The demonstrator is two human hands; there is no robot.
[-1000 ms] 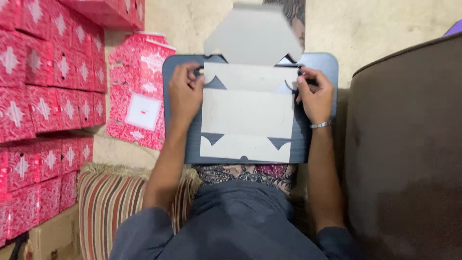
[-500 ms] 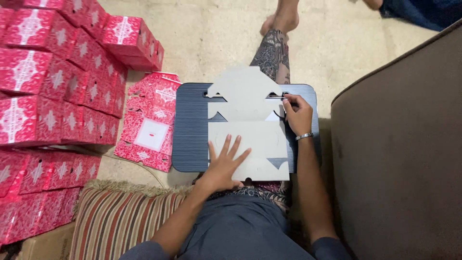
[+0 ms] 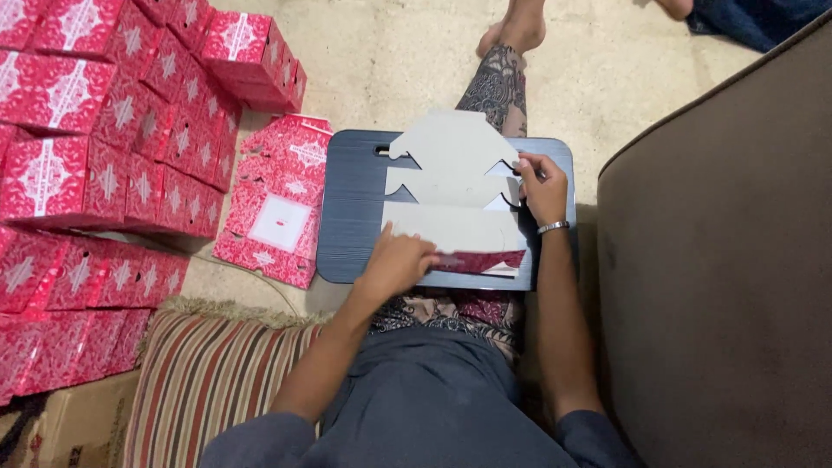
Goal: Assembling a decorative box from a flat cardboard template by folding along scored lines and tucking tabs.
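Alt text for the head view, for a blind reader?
A seated person folds a flat grey cardboard box blank on a dark lap board, left hand pressing its near flap, right hand at its right edge. Red patterned boxes are stacked left.

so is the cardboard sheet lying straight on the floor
No, the grey cardboard sheet lies on a dark lap board across the person's legs, with the left hand pressing its near edge.

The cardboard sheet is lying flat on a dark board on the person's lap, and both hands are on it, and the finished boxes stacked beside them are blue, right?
Not quite: the head view shows the stacked boxes are red with white patterns, not blue. The rest holds: the grey cardboard sheet lies on the dark board, with the left hand and right hand on it.
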